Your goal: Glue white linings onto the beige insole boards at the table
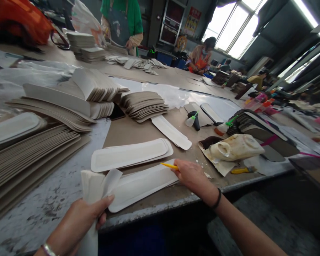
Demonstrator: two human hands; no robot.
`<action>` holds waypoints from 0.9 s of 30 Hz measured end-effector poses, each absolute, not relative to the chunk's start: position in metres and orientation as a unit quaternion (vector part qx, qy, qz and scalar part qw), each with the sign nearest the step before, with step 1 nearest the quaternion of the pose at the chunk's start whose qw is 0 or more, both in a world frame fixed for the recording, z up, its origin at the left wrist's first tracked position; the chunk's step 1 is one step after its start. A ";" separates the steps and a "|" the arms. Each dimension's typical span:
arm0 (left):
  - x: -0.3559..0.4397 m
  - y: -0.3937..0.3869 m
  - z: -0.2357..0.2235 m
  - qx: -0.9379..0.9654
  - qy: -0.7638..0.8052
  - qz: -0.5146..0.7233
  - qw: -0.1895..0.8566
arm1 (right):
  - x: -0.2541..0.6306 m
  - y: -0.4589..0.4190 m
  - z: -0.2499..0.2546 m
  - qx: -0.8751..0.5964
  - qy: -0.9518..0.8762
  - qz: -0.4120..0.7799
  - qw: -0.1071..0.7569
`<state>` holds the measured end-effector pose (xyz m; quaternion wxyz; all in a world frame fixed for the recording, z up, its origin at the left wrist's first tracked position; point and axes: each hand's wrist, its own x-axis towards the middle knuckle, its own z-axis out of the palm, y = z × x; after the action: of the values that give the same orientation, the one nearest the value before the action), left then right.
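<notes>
My left hand (78, 220) is closed on a folded white sheet (94, 185) at the near table edge, thumb pressed on top. My right hand (193, 176) pinches a thin yellow stick (168, 165) whose tip points left over a long white padded strip (142, 185) lying in front of me. A stack of similar white strips (130, 154) lies just behind it, and a single white strip (172, 132) lies angled farther back.
Fanned stacks of grey-beige strips (37, 142) fill the left side, with more piles (145, 105) behind. A stained white jug (236, 146) lies on its side to the right, near small bottles (193, 119) and dark strips (252, 124). Other people work at the far end.
</notes>
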<state>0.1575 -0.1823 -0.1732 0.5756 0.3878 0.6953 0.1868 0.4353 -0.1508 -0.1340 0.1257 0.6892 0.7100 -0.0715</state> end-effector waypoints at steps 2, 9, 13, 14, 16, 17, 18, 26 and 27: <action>0.156 -0.182 -0.174 0.410 0.694 0.173 0.566 | 0.432 -0.149 -0.135 0.684 0.716 -0.042 0.136; 0.160 -0.181 -0.181 0.364 0.722 0.183 0.558 | 0.431 -0.143 -0.141 0.675 0.723 -0.029 0.147; 0.161 -0.180 -0.181 0.371 0.727 0.169 0.553 | 0.432 -0.142 -0.144 0.668 0.727 -0.035 0.152; 0.161 -0.179 -0.181 0.373 0.727 0.165 0.552 | 0.432 -0.142 -0.145 0.668 0.727 -0.035 0.152; 0.161 -0.177 -0.180 0.385 0.724 0.161 0.549 | 0.432 -0.143 -0.146 0.671 0.726 -0.035 0.148; 0.161 -0.177 -0.180 0.392 0.723 0.158 0.547 | 0.434 -0.144 -0.146 0.674 0.723 -0.036 0.145; 0.161 -0.176 -0.181 0.400 0.722 0.157 0.543 | 0.435 -0.144 -0.146 0.681 0.717 -0.034 0.142; 0.163 -0.179 -0.186 0.416 0.734 0.161 0.513 | 0.460 -0.158 -0.145 0.769 0.631 -0.052 0.089; 0.164 -0.180 -0.186 0.413 0.734 0.163 0.514 | 0.461 -0.161 -0.145 0.768 0.632 -0.068 0.080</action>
<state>0.1635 -0.1803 -0.1861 0.5140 0.4129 0.7341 0.1625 0.4606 -0.1611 -0.1450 0.0798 0.7678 0.6320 -0.0681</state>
